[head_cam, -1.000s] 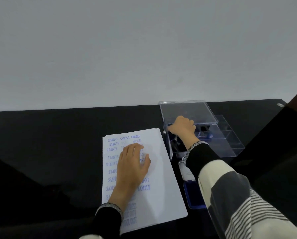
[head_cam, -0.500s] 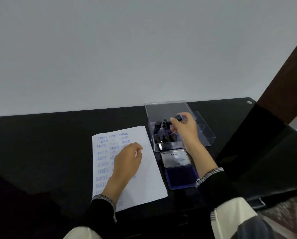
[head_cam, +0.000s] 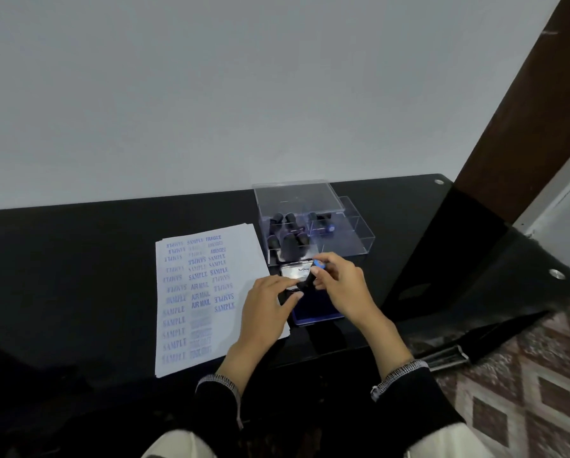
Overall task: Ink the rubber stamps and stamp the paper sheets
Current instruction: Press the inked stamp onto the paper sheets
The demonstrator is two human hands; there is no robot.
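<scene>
A white paper sheet (head_cam: 207, 295) covered in blue stamped words lies on the black table (head_cam: 78, 259). To its right sits an open blue ink pad (head_cam: 313, 314) with its silver lid (head_cam: 296, 271) folded back. My right hand (head_cam: 343, 289) pinches a black rubber stamp (head_cam: 310, 276) with a blue tip just above the pad. My left hand (head_cam: 267, 309) touches the stamp's lower end with its fingertips, over the paper's right edge. The stamp's face is hidden.
A clear plastic box (head_cam: 310, 223) with several black stamps stands behind the pad, its lid raised. The table's right edge meets a dark brown post (head_cam: 525, 110). A patterned floor (head_cam: 525, 375) shows at the lower right.
My right hand brought a stamp from the box down over the ink pad. My left hand left the paper and moved right to meet the stamp.
</scene>
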